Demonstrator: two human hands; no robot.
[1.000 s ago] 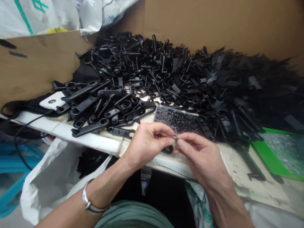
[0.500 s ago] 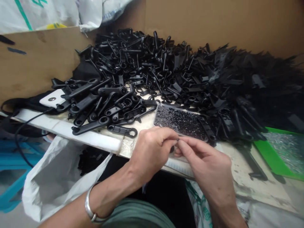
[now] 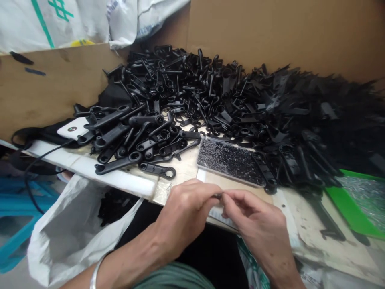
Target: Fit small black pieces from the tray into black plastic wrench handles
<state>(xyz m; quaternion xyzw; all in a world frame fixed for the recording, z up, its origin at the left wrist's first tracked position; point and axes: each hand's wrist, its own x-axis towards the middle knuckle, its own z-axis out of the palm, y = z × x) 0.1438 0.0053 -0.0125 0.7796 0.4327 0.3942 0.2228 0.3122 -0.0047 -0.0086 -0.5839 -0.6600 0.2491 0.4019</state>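
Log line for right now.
left hand: pinching small dark piece | right hand: pinched against it | tray: beyond hands, holding tiny parts

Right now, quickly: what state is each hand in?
Left hand: closed, pinching a small dark piece.
Right hand: closed, at that piece's end; whether it grips it too cannot be told.

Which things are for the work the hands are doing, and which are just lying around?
Probably for the work:
left hand and right hand, pinching a tiny dark piece
clear tray of small dark bits, nearby
heaped black parts
maybe the green tray

Probably just lying around:
white device
blue frame
printed white bag
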